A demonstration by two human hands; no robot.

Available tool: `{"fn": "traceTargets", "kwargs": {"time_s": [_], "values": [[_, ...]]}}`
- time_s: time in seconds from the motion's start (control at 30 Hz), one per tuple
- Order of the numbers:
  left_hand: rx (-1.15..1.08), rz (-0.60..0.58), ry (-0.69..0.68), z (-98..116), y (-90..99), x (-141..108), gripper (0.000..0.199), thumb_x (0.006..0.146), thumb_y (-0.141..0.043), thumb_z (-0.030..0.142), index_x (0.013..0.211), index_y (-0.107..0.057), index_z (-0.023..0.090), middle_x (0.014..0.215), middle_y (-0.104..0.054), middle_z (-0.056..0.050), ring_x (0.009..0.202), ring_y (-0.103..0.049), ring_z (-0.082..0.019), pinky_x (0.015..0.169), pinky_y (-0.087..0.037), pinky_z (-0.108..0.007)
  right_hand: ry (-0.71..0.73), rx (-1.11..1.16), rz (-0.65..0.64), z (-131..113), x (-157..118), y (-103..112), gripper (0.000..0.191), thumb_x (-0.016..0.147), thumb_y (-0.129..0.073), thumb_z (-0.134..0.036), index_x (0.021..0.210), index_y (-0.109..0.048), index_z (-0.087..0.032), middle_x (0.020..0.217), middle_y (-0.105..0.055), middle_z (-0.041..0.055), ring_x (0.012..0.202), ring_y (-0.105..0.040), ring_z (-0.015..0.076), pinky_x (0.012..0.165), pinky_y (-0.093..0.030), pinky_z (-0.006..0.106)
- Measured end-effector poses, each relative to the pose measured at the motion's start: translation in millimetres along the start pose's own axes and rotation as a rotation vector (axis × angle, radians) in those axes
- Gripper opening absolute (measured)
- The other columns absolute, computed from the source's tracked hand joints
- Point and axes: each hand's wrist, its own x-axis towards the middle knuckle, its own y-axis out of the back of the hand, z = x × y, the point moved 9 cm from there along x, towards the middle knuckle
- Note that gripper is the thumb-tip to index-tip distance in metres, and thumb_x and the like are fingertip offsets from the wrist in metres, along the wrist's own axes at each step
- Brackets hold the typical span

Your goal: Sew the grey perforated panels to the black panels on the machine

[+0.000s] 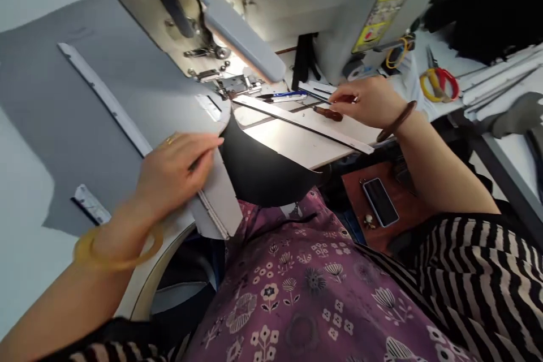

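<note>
My left hand is closed on the near edge of a large grey sheet of material, its thumb and fingers pinching a folded part that hangs over the table edge. A dark curved flap extends from beside that fold toward my lap. White strips with dark edges lie on the sheet. My right hand has its fingers curled together just above a small tool with a brown handle; what it pinches, if anything, is hidden. Under it, a long white strip lies across the table.
The sewing machine stands over the work, its needle area lit. Pens lie near its bed. Scissors with red and yellow handles rest at right. Below, a phone lies on a brown surface. More strips are at far right.
</note>
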Motion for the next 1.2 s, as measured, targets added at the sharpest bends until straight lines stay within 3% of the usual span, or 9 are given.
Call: {"fn": "traceTargets", "kwargs": {"time_s": [0.1,0.23,0.43,0.57,0.67,0.8,0.93,1.03,1.2], "values": [[-0.142,-0.025,-0.087,59.2,6.8,-24.0,0.038,0.088,-0.050,0.010,0.120,-0.058,0.029,0.106,-0.072,0.002,0.092,-0.068,-0.017,0.086,-0.055,-0.032,-0.097,-0.012,-0.097,34.6,-28.5,-9.8,0.024,0.084,-0.059,-0.038,0.091,-0.074,-0.021,0.079,-0.069,0.0018,0.075,-0.059,0.0169,0.071,-0.041,0.030],[-0.358,-0.083,-0.198,118.8,-15.6,-39.3,0.027,0.088,-0.051,0.005,0.108,-0.059,0.020,0.094,-0.074,-0.003,0.085,-0.070,-0.014,0.078,-0.058,-0.025,-0.166,-0.050,-0.178,53.8,-51.0,-31.0,0.027,0.077,-0.066,-0.044,0.091,-0.073,-0.022,0.086,-0.070,0.0007,0.077,-0.059,0.0160,0.067,-0.040,0.027],[-0.485,-0.118,-0.155,136.6,-42.6,-44.2,0.022,0.089,-0.050,0.009,0.102,-0.065,0.019,0.085,-0.075,0.000,0.074,-0.070,-0.011,0.071,-0.057,-0.022,-0.478,-0.077,-0.188,85.3,-88.2,-27.8,0.038,0.081,-0.060,-0.055,0.073,-0.070,-0.019,0.068,-0.067,0.0035,0.064,-0.058,0.0163,0.057,-0.035,0.027],[-0.591,-0.183,-0.113,143.7,-64.8,-47.6,0.021,0.089,-0.051,0.011,0.100,-0.067,0.018,0.086,-0.075,0.000,0.073,-0.070,-0.011,0.071,-0.056,-0.020,-0.738,0.313,-0.239,99.9,-121.6,-59.0,0.042,0.083,-0.060,-0.056,0.066,-0.067,-0.017,0.058,-0.064,0.0024,0.047,-0.055,0.0123,0.050,-0.038,0.026],[-0.725,-0.286,-0.041,153.0,-92.4,-47.1,0.021,0.090,-0.050,0.015,0.099,-0.069,0.018,0.088,-0.076,-0.001,0.077,-0.071,-0.012,0.074,-0.057,-0.022,-0.776,0.711,-0.070,98.7,-133.9,-74.6,0.034,0.074,-0.073,-0.048,0.066,-0.063,-0.016,0.062,-0.065,0.0018,0.044,-0.054,0.0091,0.043,-0.036,0.022],[-0.912,-0.437,0.175,161.7,-127.8,-43.2,0.022,0.090,-0.049,0.023,0.098,-0.069,0.020,0.090,-0.076,-0.003,0.082,-0.071,-0.015,0.073,-0.057,-0.025,-0.690,0.998,0.056,91.1,-156.7,-66.2,0.047,0.057,-0.082,-0.057,0.065,-0.062,-0.015,0.060,-0.065,0.0021,0.044,-0.053,0.0077,0.039,-0.038,0.019],[-1.171,-0.511,0.421,171.7,-152.1,-34.5,0.032,0.089,-0.053,0.034,0.116,-0.062,0.020,0.088,-0.074,-0.004,0.079,-0.070,-0.015,0.070,-0.055,-0.025,-0.621,1.089,-0.033,65.8,-185.1,-58.2,0.050,0.058,-0.080,-0.062,0.070,-0.065,-0.016,0.061,-0.067,0.0029,0.045,-0.055,0.0079,0.042,-0.043,0.019],[-1.456,-0.442,0.605,175.0,-164.4,-20.8,0.064,0.078,-0.068,0.049,0.129,-0.050,0.016,0.078,-0.069,-0.001,0.062,-0.066,-0.012,0.063,-0.052,-0.023,-0.601,1.155,-0.133,35.3,-193.8,-69.0,0.049,0.059,-0.079,-0.062,0.071,-0.066,-0.016,0.063,-0.068,0.0034,0.046,-0.057,0.0085,0.043,-0.044,0.019],[-1.639,-0.320,0.774,174.1,-174.3,-2.4,0.050,0.066,-0.073,0.062,0.077,-0.063,0.014,0.058,-0.061,0.002,0.041,-0.053,-0.008,0.045,-0.043,-0.020,-0.503,1.225,-0.266,-6.4,-184.3,-86.9,0.047,0.062,-0.077,-0.060,0.068,-0.065,-0.015,0.059,-0.067,0.0018,0.047,-0.059,0.0087,0.046,-0.047,0.018]]}}
